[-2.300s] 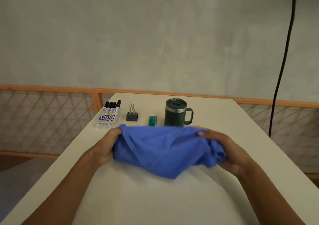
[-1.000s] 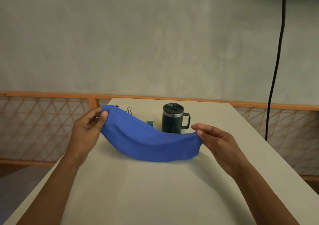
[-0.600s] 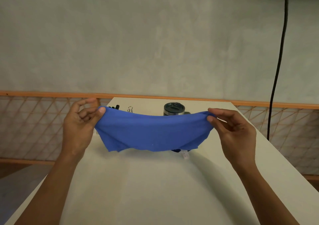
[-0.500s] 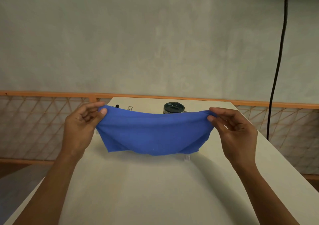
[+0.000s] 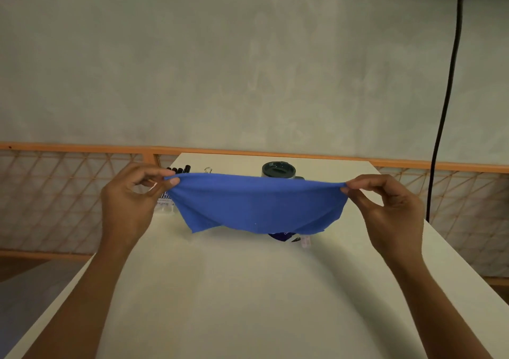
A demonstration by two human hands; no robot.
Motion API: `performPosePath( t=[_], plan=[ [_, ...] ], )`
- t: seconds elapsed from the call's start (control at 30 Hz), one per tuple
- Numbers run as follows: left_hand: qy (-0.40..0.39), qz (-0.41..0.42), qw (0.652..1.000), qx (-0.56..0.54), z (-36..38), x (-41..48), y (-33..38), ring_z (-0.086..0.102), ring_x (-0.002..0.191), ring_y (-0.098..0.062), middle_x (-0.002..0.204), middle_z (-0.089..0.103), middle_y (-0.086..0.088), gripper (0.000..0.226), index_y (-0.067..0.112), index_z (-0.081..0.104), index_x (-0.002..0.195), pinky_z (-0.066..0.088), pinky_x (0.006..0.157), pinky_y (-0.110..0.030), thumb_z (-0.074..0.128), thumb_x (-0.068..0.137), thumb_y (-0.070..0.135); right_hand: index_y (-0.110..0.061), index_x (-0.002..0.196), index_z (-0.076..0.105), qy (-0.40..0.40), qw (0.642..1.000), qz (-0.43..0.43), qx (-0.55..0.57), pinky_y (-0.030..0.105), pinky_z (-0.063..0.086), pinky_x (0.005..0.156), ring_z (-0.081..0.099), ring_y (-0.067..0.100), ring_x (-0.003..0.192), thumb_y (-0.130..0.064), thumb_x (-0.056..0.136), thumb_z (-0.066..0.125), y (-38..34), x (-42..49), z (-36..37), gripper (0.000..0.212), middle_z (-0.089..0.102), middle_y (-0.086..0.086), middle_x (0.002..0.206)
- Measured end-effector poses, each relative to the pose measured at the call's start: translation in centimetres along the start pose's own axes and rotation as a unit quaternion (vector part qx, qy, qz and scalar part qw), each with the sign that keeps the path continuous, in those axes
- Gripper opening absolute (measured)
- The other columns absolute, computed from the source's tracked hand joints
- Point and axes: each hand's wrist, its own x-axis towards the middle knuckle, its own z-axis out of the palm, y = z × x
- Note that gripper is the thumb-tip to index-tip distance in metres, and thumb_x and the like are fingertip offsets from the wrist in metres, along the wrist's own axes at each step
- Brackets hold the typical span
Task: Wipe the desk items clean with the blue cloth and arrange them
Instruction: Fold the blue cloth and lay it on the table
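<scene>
We hold the cloth (image 5: 256, 204) stretched across mid-frame above the table (image 5: 248, 290), our left hand (image 5: 129, 201) pinching its left corner and our right hand (image 5: 391, 210) pinching its right. Behind it, the mug (image 5: 278, 169), clip (image 5: 208, 169) and markers (image 5: 179, 169) peek over its top edge.

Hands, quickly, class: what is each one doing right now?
Left hand: pinches the top left corner of the blue cloth.
Right hand: pinches the cloth's top right corner.
</scene>
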Motion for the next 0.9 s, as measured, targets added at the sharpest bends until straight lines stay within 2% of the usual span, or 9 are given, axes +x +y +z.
performPosePath(
  t=[0.1,0.17,0.23,0.33,0.37,0.43,0.6,0.73,0.9],
  plan=[
    [-0.114,-0.020,0.993,-0.021,-1.9,0.3,-0.8,0.067,0.093,-0.013,0.111,0.072,0.006,0.017,0.022,0.084,0.092,0.053,0.083,-0.018,0.090,0.077,0.016,-0.026,0.085,0.081,-0.138,0.986,0.086,0.023,0.045,0.057,0.102,0.074,0.029,0.106,-0.007,0.080,0.092,0.3,0.6,-2.1,0.023,0.080,0.000,0.100],
    [-0.217,-0.057,0.973,-0.058,-3.5,0.1,-1.2,0.068,0.097,-0.016,0.112,0.076,0.001,0.013,0.022,0.083,0.086,0.051,0.084,-0.025,0.090,0.076,0.016,-0.014,0.081,0.077,-0.278,0.941,0.154,0.115,0.041,0.062,0.094,0.075,0.039,0.100,0.002,0.075,0.090,0.1,0.8,-3.8,0.022,0.079,0.013,0.096],
    [-0.335,-0.110,0.931,-0.100,-4.9,-0.1,-1.8,0.067,0.094,-0.027,0.103,0.077,-0.008,0.022,0.016,0.080,0.089,0.049,0.086,-0.036,0.096,0.079,0.027,-0.012,0.082,0.074,-0.406,0.889,0.174,0.119,0.036,0.061,0.086,0.072,0.041,0.093,0.003,0.076,0.089,0.2,0.8,-5.2,0.022,0.076,0.020,0.095],
    [-0.506,-0.154,0.844,-0.090,-6.1,0.0,-3.1,0.066,0.087,-0.023,0.094,0.074,-0.013,0.039,0.013,0.080,0.093,0.052,0.082,-0.032,0.097,0.078,0.043,-0.010,0.093,0.074,-0.515,0.835,0.173,0.086,0.038,0.056,0.086,0.068,0.031,0.092,0.001,0.083,0.089,0.7,0.8,-6.0,0.021,0.072,0.019,0.098],
    [-0.539,-0.159,0.823,-0.083,-6.1,0.0,-3.3,0.066,0.088,-0.022,0.095,0.074,-0.014,0.035,0.013,0.080,0.095,0.053,0.082,-0.032,0.096,0.080,0.041,-0.009,0.096,0.074,-0.526,0.827,0.177,0.084,0.038,0.056,0.086,0.068,0.029,0.093,0.001,0.085,0.088,0.8,0.8,-6.0,0.020,0.071,0.019,0.099],
    [-0.560,-0.167,0.808,-0.070,-6.0,-0.1,-3.4,0.066,0.089,-0.021,0.097,0.075,-0.015,0.031,0.014,0.081,0.098,0.053,0.083,-0.032,0.095,0.083,0.036,-0.007,0.099,0.074,-0.525,0.826,0.186,0.088,0.035,0.055,0.086,0.067,0.025,0.095,0.001,0.087,0.086,0.9,0.7,-5.7,0.019,0.071,0.017,0.102],
    [-0.464,-0.203,0.857,-0.093,-4.9,-0.5,-2.7,0.064,0.091,-0.018,0.101,0.076,-0.014,0.023,0.010,0.081,0.102,0.049,0.084,-0.033,0.091,0.086,0.024,-0.007,0.099,0.076,-0.450,0.864,0.207,0.088,0.031,0.056,0.089,0.068,0.022,0.099,-0.001,0.089,0.083,1.7,0.2,-4.7,0.014,0.074,0.013,0.102],
    [-0.390,-0.211,0.893,-0.073,-3.8,-0.7,-2.8,0.064,0.088,-0.014,0.101,0.077,-0.007,0.029,0.015,0.082,0.107,0.042,0.077,-0.036,0.091,0.086,0.033,-0.008,0.102,0.077,-0.378,0.893,0.227,0.088,0.031,0.059,0.089,0.071,0.023,0.101,-0.002,0.091,0.081,2.3,0.0,-3.9,0.013,0.076,0.011,0.107],
    [-0.398,-0.225,0.886,-0.076,-3.6,-0.8,-2.7,0.063,0.087,-0.014,0.098,0.076,-0.005,0.021,0.013,0.081,0.105,0.042,0.077,-0.036,0.085,0.091,0.029,-0.007,0.102,0.078,-0.349,0.902,0.243,0.079,0.030,0.059,0.086,0.071,0.021,0.098,0.003,0.095,0.075,3.0,-0.3,-3.5,0.012,0.077,0.010,0.107]
  ],
)
